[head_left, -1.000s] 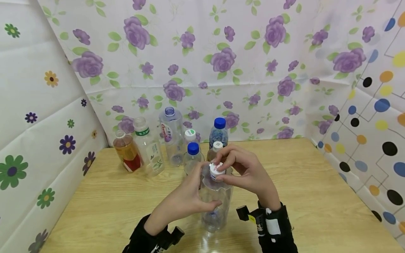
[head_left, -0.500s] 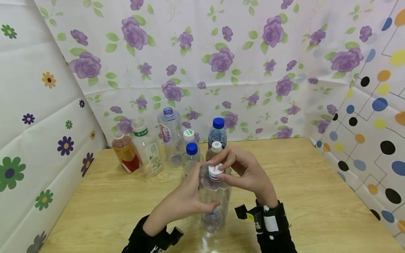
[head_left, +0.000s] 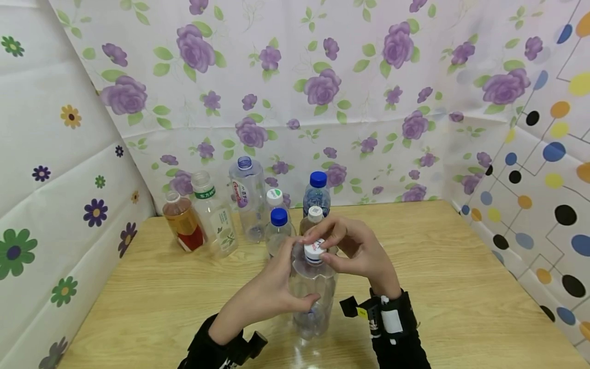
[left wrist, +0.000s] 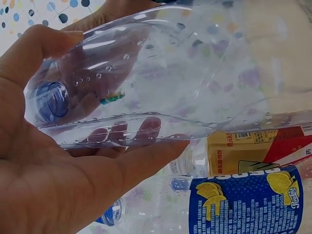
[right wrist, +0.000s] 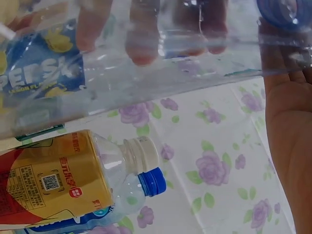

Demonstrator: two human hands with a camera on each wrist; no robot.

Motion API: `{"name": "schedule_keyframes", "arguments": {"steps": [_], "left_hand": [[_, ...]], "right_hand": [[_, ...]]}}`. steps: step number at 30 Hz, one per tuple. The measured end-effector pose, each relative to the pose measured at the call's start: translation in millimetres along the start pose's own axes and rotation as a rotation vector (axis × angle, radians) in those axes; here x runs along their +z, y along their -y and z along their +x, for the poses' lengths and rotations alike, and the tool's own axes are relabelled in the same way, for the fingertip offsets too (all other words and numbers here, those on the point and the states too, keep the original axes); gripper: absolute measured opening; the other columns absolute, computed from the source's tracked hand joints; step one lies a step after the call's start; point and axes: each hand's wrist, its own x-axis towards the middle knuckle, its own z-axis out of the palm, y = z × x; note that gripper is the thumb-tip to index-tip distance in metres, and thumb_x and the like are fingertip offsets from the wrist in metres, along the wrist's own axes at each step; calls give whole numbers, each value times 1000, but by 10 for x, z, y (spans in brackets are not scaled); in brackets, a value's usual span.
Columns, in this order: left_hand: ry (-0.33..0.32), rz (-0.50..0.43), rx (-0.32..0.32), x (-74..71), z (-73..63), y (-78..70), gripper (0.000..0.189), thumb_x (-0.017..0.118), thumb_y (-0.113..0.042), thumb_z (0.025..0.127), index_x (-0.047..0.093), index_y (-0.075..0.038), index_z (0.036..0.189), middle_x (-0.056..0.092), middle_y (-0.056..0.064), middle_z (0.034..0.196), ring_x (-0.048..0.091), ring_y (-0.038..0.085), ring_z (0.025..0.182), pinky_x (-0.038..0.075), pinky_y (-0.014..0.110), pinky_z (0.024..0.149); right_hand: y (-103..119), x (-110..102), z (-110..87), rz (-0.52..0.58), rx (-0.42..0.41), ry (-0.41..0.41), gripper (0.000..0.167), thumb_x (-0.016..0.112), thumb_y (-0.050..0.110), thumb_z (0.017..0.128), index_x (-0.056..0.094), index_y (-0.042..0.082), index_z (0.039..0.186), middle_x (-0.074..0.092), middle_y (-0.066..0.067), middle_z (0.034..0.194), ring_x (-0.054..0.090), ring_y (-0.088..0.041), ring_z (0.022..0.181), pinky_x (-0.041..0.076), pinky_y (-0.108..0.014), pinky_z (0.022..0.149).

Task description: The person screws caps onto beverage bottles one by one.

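The left hand (head_left: 275,291) is gripping a clear bottle (head_left: 315,281) with curved fingers, while the right hand (head_left: 361,251) is pinching its white cap (head_left: 313,251) between fingers.

PEPSI, LEMON FLAVOR: blue label (left wrist: 246,207). 东方树: green band (head_left: 205,193). Ganten: oval label (head_left: 240,193). QR code (right wrist: 50,182): gold label (right wrist: 78,161).

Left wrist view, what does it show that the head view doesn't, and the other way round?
Only the left wrist view: a blue label with lemons.

Only the head view: the uncapped bottle with an oval label, and the daisy-printed cloth.

Both: the left hand holding the clear bottle, and the dotted cloth.
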Motion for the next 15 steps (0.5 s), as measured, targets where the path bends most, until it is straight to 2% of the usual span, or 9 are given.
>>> {"name": "schedule_keyframes", "arguments": {"steps": [6, 15], "left_hand": [[9, -18, 19, 0, 10, 12, 89, 83, -12, 82, 23, -11, 149, 42, 8, 143, 52, 19, 127, 49, 35, 105], [21, -40, 3, -3, 4, 12, 90, 82, -12, 83, 23, -11, 150, 44, 8, 142, 54, 18, 125, 50, 33, 103]], "right_hand": [[-2, -24, 12, -18, -30, 25, 12, 62, 8, 101, 61, -5, 100, 66, -13, 119, 66, -27, 117, 60, -37, 92], [67, -36, 10, -91, 23, 22, 6, 65, 4, 99, 63, -1, 98, 67, -18, 116, 64, -27, 117, 61, -35, 88]]}}
